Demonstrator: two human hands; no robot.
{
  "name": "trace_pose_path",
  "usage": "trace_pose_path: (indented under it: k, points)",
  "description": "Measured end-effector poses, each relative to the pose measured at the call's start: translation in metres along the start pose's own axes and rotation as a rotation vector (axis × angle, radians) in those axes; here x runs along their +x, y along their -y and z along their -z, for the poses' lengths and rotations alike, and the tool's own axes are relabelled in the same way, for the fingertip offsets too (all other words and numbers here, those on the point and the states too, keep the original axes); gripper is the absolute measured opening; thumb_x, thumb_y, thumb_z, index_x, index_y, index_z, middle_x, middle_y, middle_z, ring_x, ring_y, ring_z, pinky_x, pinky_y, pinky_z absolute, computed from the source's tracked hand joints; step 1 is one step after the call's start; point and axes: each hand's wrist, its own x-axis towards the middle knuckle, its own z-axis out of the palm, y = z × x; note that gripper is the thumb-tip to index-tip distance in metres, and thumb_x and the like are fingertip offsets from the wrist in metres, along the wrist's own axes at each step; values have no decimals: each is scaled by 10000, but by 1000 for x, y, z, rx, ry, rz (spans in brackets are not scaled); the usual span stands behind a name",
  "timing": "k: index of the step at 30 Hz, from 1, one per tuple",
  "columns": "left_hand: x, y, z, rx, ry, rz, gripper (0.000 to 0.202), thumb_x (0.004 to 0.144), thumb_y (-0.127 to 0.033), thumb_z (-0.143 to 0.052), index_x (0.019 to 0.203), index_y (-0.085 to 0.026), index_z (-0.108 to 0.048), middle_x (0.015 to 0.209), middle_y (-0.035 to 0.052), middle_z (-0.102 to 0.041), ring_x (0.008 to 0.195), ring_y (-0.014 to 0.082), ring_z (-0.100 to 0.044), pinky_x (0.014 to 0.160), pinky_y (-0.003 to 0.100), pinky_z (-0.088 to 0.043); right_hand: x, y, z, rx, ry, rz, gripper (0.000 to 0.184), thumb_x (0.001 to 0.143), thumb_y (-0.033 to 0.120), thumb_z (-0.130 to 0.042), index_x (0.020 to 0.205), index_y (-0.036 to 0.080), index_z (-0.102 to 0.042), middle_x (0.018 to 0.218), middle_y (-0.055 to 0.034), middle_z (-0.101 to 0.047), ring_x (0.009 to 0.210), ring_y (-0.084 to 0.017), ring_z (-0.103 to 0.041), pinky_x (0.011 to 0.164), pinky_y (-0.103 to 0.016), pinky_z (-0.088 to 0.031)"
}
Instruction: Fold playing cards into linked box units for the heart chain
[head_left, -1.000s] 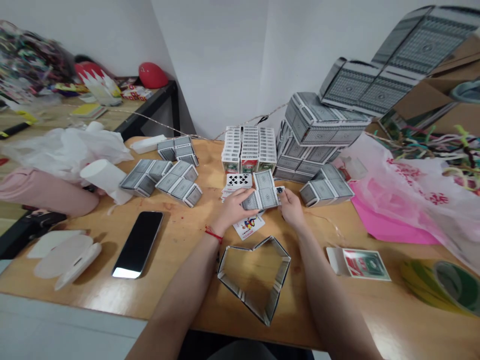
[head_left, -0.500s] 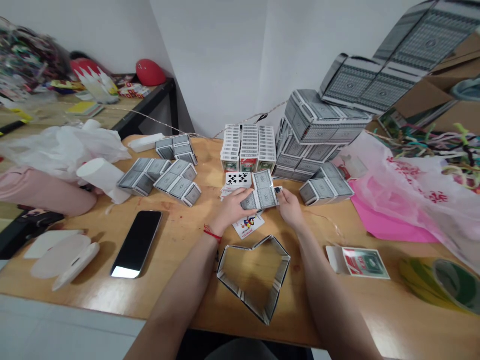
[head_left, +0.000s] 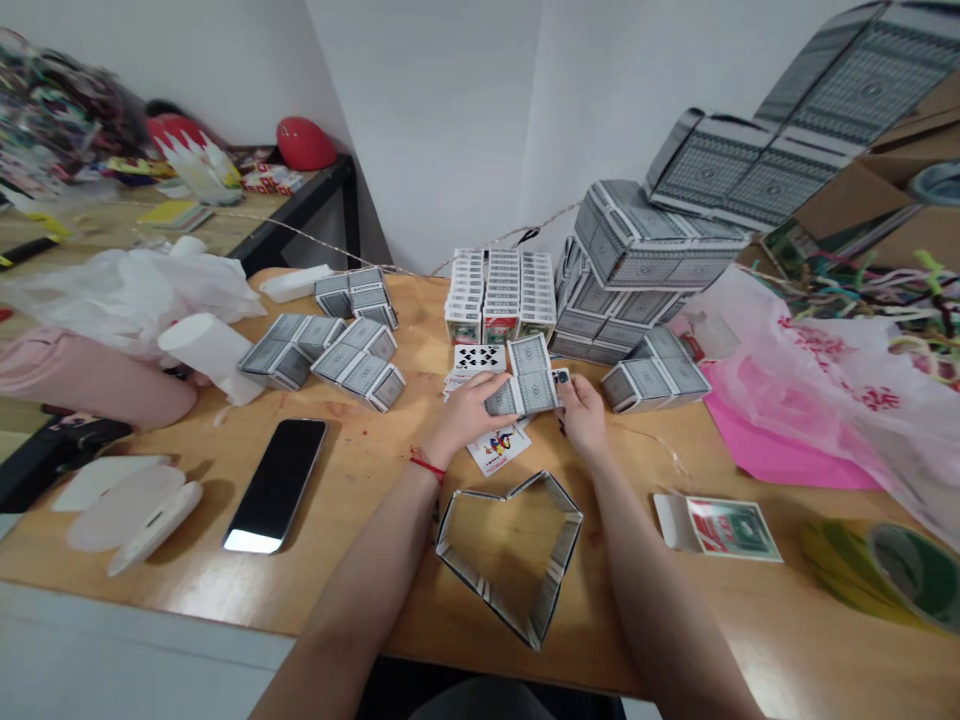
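Both my hands meet over the middle of the wooden table [head_left: 375, 590]. My left hand [head_left: 471, 415] is closed on the left end of a folded playing-card piece [head_left: 526, 378] with grey patterned backs. My right hand [head_left: 579, 415] pinches its right end. Under the hands lie loose cards, a spade card [head_left: 478, 358] face up and a joker card [head_left: 496, 447]. Nearer to me lies a heart-shaped frame made of folded cards [head_left: 513, 556].
Card-built blocks [head_left: 324, 355] lie at the left, stacked card boxes [head_left: 499, 295] and big card structures [head_left: 637, 270] behind. A black phone [head_left: 276, 485], a white roll [head_left: 204, 350], an empty card box [head_left: 721, 526], pink plastic bags [head_left: 810, 400] and tape rolls [head_left: 900, 572] surround the hands.
The folded card piece has tilted up slightly between my hands; the hands stay in the same spot. The camera has shifted a little.
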Motion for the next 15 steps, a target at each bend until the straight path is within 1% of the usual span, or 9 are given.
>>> trace_pose_path:
  k: [2,5,11,15]
  points:
    - [0,1,0,0,-8,5,563,658,-341,-666,1181,-232,-486,1145,56,-534,1068,204,-493,933,373,-400,1,1,2,-1,-53,5,261,789,468,-457,710,220,-432,509,64,-359,410,-86,-310,390,-212,-257]
    - [0,2,2,1,10,-7,559,671,-341,-655,1190,-227,-480,1148,56,-532,1069,198,-492,932,364,-401,3,0,5,-68,-85,63,247,780,449,-470,708,212,-459,560,39,-420,469,-99,-354,433,-219,-295]
    - [-1,0,3,9,55,-5,564,683,-344,-644,1205,-228,-465,1142,50,-525,1062,196,-494,919,356,-410,5,-2,7,-130,-65,118,228,777,422,-472,707,206,-496,603,10,-463,581,-138,-418,533,-248,-344]
    - [-1,-1,4,23,74,-13,582,683,-349,-643,1218,-221,-454,1133,50,-523,1049,193,-500,909,345,-420,5,1,7,-207,-36,137,217,793,381,-446,694,194,-494,633,8,-474,601,-132,-420,580,-255,-344]
